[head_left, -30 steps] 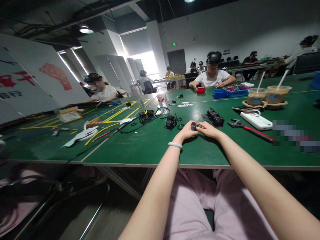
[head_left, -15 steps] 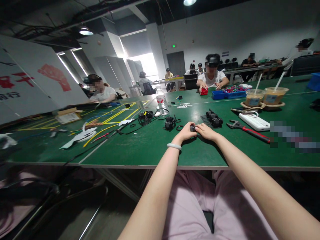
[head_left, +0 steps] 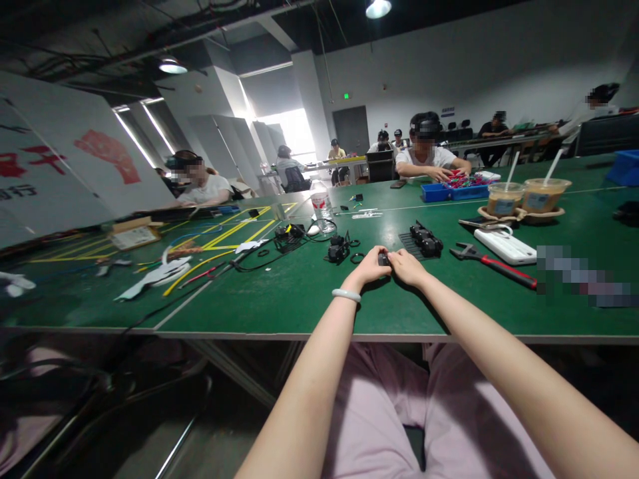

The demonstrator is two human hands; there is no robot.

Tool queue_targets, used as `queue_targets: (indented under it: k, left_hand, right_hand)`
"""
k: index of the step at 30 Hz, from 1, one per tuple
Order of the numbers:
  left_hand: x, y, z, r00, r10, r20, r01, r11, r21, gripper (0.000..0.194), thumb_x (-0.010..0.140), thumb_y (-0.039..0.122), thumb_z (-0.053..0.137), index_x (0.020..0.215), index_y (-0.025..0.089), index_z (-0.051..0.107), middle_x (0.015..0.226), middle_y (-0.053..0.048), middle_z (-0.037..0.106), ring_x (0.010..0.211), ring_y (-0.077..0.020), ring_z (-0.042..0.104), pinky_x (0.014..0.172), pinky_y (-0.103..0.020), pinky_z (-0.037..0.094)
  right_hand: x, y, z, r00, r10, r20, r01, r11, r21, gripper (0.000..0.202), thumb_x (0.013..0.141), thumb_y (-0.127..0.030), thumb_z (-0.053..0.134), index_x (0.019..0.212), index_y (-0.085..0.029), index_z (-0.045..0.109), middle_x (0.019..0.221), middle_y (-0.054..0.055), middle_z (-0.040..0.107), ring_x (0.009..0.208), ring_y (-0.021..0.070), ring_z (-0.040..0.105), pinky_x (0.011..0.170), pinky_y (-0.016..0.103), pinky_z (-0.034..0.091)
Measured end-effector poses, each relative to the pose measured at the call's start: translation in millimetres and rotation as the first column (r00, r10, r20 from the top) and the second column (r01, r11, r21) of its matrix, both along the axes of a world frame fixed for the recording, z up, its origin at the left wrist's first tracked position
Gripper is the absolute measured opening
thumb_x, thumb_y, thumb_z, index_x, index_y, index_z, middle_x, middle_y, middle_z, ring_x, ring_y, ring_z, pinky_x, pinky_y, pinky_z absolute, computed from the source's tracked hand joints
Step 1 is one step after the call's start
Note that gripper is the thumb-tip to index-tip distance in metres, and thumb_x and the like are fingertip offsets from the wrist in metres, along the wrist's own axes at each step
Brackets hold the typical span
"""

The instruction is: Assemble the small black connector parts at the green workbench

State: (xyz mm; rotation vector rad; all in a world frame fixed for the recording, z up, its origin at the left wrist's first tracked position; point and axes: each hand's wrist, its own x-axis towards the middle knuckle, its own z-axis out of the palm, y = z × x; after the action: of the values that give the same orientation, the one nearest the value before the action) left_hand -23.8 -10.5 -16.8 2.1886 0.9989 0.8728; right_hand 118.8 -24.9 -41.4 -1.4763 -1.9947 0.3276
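Note:
My left hand (head_left: 369, 267), with a pale bangle at its wrist, is closed around a small black part (head_left: 383, 259) just above the green table (head_left: 299, 299). From the other side, the closed fingers of my right hand (head_left: 407, 267) grip the same part. Its exact kind is too small to make out and is partly covered by fingers. Left of my hands lie a black ribbed assembly (head_left: 338, 249) and a black ring (head_left: 357, 258). Just beyond my right hand is a row of black ribbed pieces (head_left: 424, 239) on a dark grid.
To the right lie an adjustable wrench (head_left: 494, 265) and a white power bank (head_left: 505, 246); two iced drinks (head_left: 544, 196) stand behind. A clear bottle (head_left: 322, 209), cables and a yellow strip (head_left: 190, 269) are leftward. Across the table, a person's hands are at blue bins (head_left: 435, 193).
My hands stay on the black part, with the right fingers shifted slightly. The person opposite has moved the red item from the table to above the blue bins.

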Motion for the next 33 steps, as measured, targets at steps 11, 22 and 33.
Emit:
queue_targets:
  k: [11,22,33]
  left_hand:
    - [0.8,-1.9,2.1,0.999,0.016,0.033,-0.015,0.999,-0.035,0.047,0.052,0.01,0.056,0.097,0.012,0.043,0.089,-0.003,0.048,0.078,-0.0111,0.046,0.074,-0.026,0.038]
    - [0.0,-8.2,8.8,1.0,0.008,0.006,-0.008,0.997,-0.079,0.047,0.054,0.017,0.06,0.098,0.011,0.043,0.081,-0.001,0.047,0.07,-0.0099,0.044,0.065,-0.024,0.037]
    - [0.5,-8.3,8.8,1.0,0.013,-0.012,-0.014,0.998,-0.067,0.048,0.055,0.021,0.062,0.098,0.011,0.042,0.081,-0.001,0.046,0.071,-0.0097,0.043,0.063,-0.022,0.037]
  right_hand:
    - [7.8,8.9,3.7,0.976,0.054,-0.209,-0.068,0.996,-0.063,0.035,0.082,-0.04,0.026,0.087,-0.019,0.054,0.089,0.008,0.05,0.094,0.0175,0.042,0.087,0.035,0.032]
    - [20.7,-5.7,16.3,0.881,0.192,-0.433,-0.25,0.965,-0.081,0.043,0.06,-0.025,0.059,0.101,-0.025,0.047,0.098,0.002,0.037,0.065,0.0068,0.045,0.069,0.027,0.043]
    - [19.3,-7.3,17.0,0.89,0.191,-0.413,-0.249,0.964,-0.091,0.042,0.059,-0.024,0.062,0.099,-0.026,0.049,0.103,0.002,0.032,0.059,0.0022,0.043,0.072,0.027,0.045]
